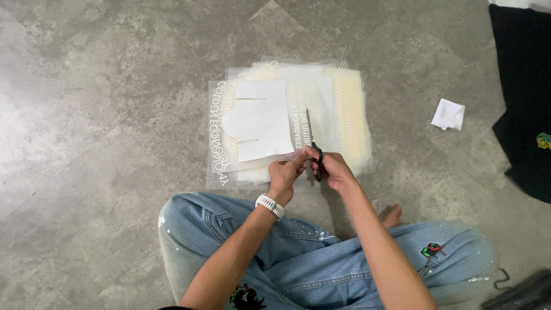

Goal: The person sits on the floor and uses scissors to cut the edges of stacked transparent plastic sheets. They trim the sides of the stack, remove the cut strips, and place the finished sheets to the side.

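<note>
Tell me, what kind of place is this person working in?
Probably a small craft or garment-printing workroom. The person sits on a bare grey floor, cutting a clear printed sheet with scissors in the right hand while the left hand holds it; dark clothing lies nearby.

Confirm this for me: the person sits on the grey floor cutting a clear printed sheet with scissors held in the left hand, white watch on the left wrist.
One detail is wrong. The head view shows the dark-handled metal scissors in the grip of the right hand, not the left. The left hand, with the white wristwatch, pinches the edge of the clear printed plastic sheet on the grey floor.
</note>
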